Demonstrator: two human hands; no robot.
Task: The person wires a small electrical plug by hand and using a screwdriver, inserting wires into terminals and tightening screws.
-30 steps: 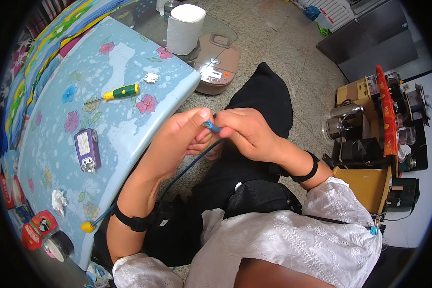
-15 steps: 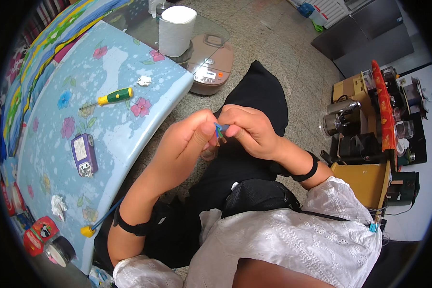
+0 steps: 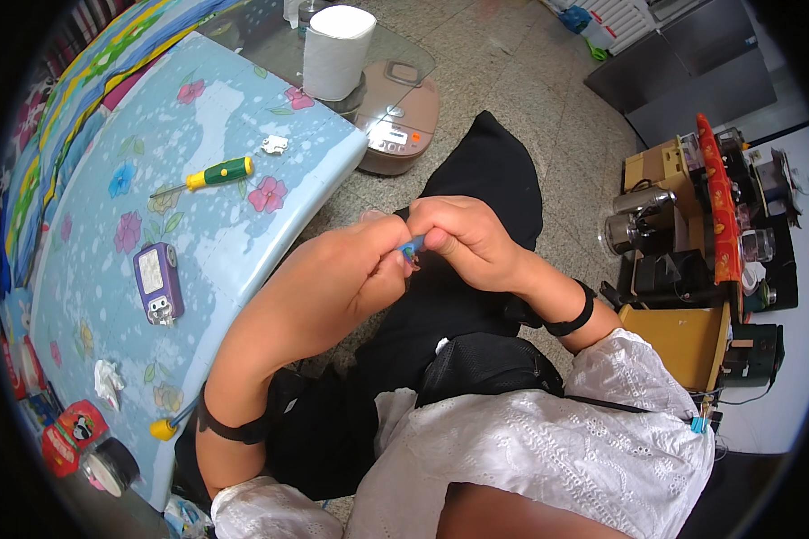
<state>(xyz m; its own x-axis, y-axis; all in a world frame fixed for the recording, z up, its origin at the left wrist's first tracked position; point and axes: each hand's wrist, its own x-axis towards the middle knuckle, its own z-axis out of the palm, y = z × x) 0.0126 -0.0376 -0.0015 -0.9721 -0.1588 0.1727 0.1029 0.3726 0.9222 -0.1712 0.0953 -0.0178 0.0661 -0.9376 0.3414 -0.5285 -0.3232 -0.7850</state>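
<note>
Above my lap, both hands meet on a thin blue cable (image 3: pixel 413 245) whose short insulated wires have bare copper ends. My left hand (image 3: pixel 365 265) is closed, thumb and fingers pinching the wire ends. Beside it, my right hand (image 3: pixel 473 242) grips the blue sheath between thumb and bent forefinger. Most of the wires are hidden behind my fingers. To the left on the table lie a green and yellow screwdriver (image 3: pixel 219 173), a small white fitting (image 3: pixel 275 144) and a purple box-shaped device (image 3: pixel 157 280) with a white label.
A blue flowered cloth covers the table (image 3: pixel 234 242). A white paper roll (image 3: pixel 337 54) stands beside a brown rice cooker (image 3: pixel 398 112). Crumpled tissue (image 3: pixel 109 384) and a yellow-ended blue rod or cord (image 3: pixel 164 428) are near my left elbow. A cluttered shelf (image 3: pixel 674 341) stands at right.
My left hand has turned over and its fingers have closed farther over the wires, hiding more of them. My right hand stays nearly in place.
</note>
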